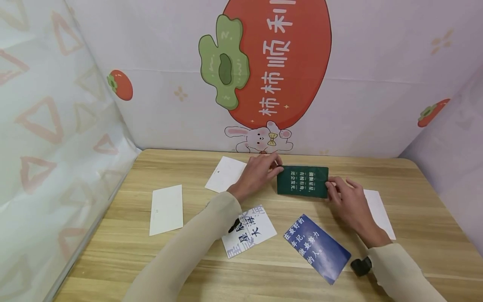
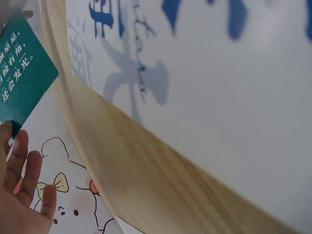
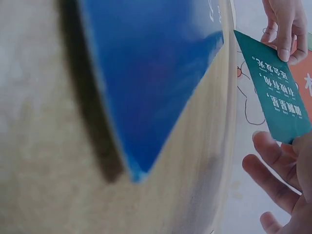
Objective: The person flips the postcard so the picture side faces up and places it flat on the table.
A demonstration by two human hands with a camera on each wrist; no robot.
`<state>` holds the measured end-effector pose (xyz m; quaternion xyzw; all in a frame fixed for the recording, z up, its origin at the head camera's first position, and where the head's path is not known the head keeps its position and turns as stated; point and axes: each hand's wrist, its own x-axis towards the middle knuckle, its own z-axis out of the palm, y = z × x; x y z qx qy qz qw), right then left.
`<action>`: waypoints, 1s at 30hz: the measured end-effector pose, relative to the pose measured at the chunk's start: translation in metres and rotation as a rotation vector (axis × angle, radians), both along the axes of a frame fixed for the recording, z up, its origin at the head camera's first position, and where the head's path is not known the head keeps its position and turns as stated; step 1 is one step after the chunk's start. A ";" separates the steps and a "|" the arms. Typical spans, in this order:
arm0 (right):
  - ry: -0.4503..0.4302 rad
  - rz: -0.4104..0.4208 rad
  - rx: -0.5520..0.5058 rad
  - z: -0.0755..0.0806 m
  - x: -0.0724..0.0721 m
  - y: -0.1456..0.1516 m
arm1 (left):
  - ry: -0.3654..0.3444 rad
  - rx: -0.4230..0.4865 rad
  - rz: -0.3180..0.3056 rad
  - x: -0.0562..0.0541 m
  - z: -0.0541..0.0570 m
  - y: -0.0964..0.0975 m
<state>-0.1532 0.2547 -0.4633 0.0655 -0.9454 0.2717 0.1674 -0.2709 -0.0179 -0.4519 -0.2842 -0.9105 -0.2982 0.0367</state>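
A dark green card (image 1: 298,181) with white writing is held between both hands near the back of the wooden table. My left hand (image 1: 260,173) pinches its left end at the upper corner, thumb on the printed face. At the opposite end my right hand (image 1: 349,201) pinches the edge between thumb and fingers. In the left wrist view the green card (image 2: 27,73) shows beside the left fingers (image 2: 30,170). The right wrist view shows the green card (image 3: 275,87) spanning the two hands, with several right fingers (image 3: 273,180) spread away from it.
Around the hands lie a white card with blue writing (image 1: 249,230), a blue card (image 1: 318,249), and plain white cards at the left (image 1: 166,209), behind the left wrist (image 1: 225,174) and beside the right hand (image 1: 379,214). A patterned cloth (image 1: 377,105) hangs behind the table (image 1: 124,251).
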 end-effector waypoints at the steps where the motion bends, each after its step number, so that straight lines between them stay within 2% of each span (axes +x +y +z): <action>1: -0.007 -0.008 -0.001 0.000 0.000 0.000 | -0.008 -0.011 0.004 0.000 0.000 0.000; 8: -0.055 -0.036 0.028 -0.001 -0.003 -0.002 | -0.067 -0.067 0.028 0.003 -0.001 0.000; 16: -0.088 0.018 0.079 -0.001 -0.006 -0.004 | -0.085 -0.112 0.048 0.004 -0.002 -0.002; 22: -0.127 0.018 0.135 0.000 -0.008 -0.003 | -0.105 -0.126 0.027 0.003 -0.005 -0.002; 30: -0.135 -0.033 0.218 -0.002 -0.009 -0.005 | -0.091 -0.282 -0.005 0.004 -0.008 -0.001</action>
